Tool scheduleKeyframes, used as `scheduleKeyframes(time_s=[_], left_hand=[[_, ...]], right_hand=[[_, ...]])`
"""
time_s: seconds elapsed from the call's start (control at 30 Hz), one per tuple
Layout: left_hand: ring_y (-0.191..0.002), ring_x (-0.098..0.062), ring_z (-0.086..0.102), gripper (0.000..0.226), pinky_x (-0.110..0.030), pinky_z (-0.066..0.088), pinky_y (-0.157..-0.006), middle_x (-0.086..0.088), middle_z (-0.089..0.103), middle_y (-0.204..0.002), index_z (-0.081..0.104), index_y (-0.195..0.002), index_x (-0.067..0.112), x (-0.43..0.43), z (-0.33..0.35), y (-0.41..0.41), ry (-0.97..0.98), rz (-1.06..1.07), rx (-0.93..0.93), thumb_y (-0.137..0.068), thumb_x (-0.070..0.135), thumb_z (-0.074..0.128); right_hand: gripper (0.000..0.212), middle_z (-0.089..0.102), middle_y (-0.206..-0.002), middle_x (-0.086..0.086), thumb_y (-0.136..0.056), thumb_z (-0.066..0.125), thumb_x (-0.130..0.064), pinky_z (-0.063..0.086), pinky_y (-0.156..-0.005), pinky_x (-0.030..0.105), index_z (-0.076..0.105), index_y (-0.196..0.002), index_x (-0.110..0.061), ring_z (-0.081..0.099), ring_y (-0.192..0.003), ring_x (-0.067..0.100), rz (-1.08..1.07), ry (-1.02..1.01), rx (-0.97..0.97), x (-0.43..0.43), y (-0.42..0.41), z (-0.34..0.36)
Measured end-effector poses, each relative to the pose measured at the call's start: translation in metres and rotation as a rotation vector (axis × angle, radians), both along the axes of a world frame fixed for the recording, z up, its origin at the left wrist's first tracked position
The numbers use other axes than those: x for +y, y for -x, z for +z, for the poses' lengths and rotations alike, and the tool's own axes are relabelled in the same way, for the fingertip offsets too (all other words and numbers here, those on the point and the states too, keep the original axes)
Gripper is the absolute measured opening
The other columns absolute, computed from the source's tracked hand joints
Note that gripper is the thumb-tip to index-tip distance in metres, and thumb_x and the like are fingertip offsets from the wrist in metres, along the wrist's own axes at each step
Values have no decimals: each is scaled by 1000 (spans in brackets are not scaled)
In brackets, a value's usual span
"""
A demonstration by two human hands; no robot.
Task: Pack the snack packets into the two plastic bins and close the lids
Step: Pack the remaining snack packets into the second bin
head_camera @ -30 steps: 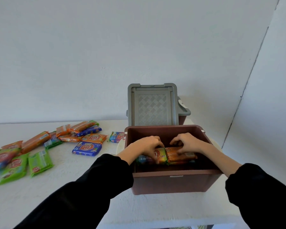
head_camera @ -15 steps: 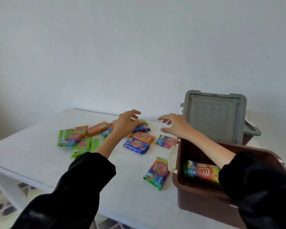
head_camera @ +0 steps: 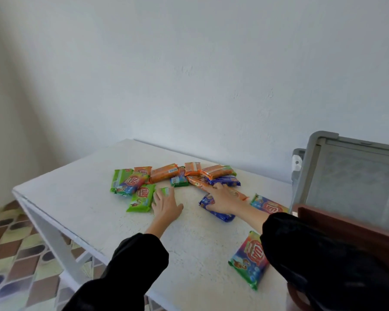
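Observation:
Several snack packets lie in a loose pile (head_camera: 177, 176) at the back of the white table (head_camera: 88, 198). My left hand (head_camera: 166, 204) lies flat with its fingers on a small green packet (head_camera: 165, 190). My right hand (head_camera: 222, 198) rests on a blue packet (head_camera: 220, 215), its fingertips reaching an orange packet (head_camera: 199, 181). The brown bin (head_camera: 346, 225) stands at the right with its grey lid (head_camera: 355, 176) raised. Behind it, only a grey corner of the second bin (head_camera: 298, 162) shows. My right sleeve hides the brown bin's inside.
A rainbow-coloured packet (head_camera: 249, 259) lies alone near the front, under my right forearm. Another one (head_camera: 267, 205) lies beside the bin. A large green packet (head_camera: 142, 198) sits left of my left hand. The table's left edge drops to a tiled floor (head_camera: 14, 254).
Both hands left the brown bin, swung left across the table and came down on the packets. The view turned left with them.

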State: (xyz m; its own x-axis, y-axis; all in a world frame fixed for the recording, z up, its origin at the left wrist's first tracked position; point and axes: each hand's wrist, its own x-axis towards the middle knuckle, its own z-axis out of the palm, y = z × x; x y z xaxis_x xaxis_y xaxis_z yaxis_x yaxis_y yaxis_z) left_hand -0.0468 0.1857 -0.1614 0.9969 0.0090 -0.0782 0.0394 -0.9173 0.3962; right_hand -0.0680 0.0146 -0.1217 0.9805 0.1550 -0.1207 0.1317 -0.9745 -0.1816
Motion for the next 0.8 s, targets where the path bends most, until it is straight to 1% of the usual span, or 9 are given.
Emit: scheduleKeyframes(time_s=[0.1, 0.17, 0.27, 0.4, 0.53, 0.6, 0.7, 0.73, 0.8], left_hand=[[-143, -40, -8, 71, -48, 12, -115, -25, -9, -154, 2, -149, 25, 5, -10, -6, -51, -22, 17, -94, 40, 45], [-143, -41, -8, 68, -48, 13, -115, -26, -9, -153, 4, -149, 25, 6, -11, -9, -64, -30, 15, -95, 37, 43], [-143, -40, -7, 63, -49, 13, -115, -26, -9, -153, 10, -149, 27, 5, -9, -12, -80, -58, 47, -96, 28, 43], [-143, -38, -12, 65, -53, 8, -114, -22, -13, -154, 9, -149, 32, 9, -4, -7, -107, -167, 120, -94, 15, 40], [-143, -34, -15, 71, -53, 5, -115, -16, -14, -155, 4, -148, 35, 22, 4, 8, -167, -385, 174, -93, 11, 41], [-144, -31, -11, 76, -53, 6, -116, -11, -12, -157, 4, -147, 39, 30, 7, 14, -169, -474, 198, -91, 8, 45], [-145, -30, -1, 87, -48, 15, -116, -7, -4, -157, 1, -147, 40, 36, 12, 20, -158, -530, 217, -87, 3, 52], [-144, -30, 2, 90, -46, 17, -115, -7, -1, -157, 0, -147, 39, 38, 14, 23, -144, -534, 228, -85, 3, 54], [-143, -30, 9, 94, -46, 19, -115, -7, 7, -155, -1, -147, 38, 40, 16, 26, -112, -532, 239, -84, 6, 61]], right_hand=[[64, 22, -146, 21, -92, 52, -28, 36, -103, 42, 20, -147, -19, 25, -133, 37, -11, 99, 46, -3, -1, -11], [62, 16, -150, 20, -93, 51, -26, 37, -103, 45, 22, -147, -19, 21, -136, 39, -12, 144, 72, -4, -1, -15], [63, 7, -155, 16, -94, 46, -22, 37, -105, 49, 15, -149, -26, 13, -139, 42, -44, 195, 105, -3, -3, -22], [65, -7, -156, 14, -97, 36, -15, 27, -110, 57, 2, -148, -37, 5, -139, 49, -104, 243, 211, -3, -5, -27], [82, -16, -155, 19, -93, 33, 9, 31, -108, 47, -9, -148, -35, -4, -139, 51, -116, 283, 287, 6, 6, -20], [88, -14, -155, 20, -89, 34, 15, 35, -105, 42, -11, -148, -33, -1, -140, 50, -102, 319, 308, 10, 13, -16], [85, -2, -154, 26, -91, 36, 12, 34, -105, 41, -11, -149, -29, 13, -139, 45, -66, 375, 329, 15, 23, -9], [84, 5, -153, 27, -91, 37, 10, 36, -101, 41, -11, -149, -27, 19, -137, 43, -51, 392, 338, 17, 27, -5], [84, 22, -147, 27, -91, 41, 7, 40, -76, 35, -10, -149, -26, 39, -123, 39, -23, 398, 344, 20, 35, -2]])
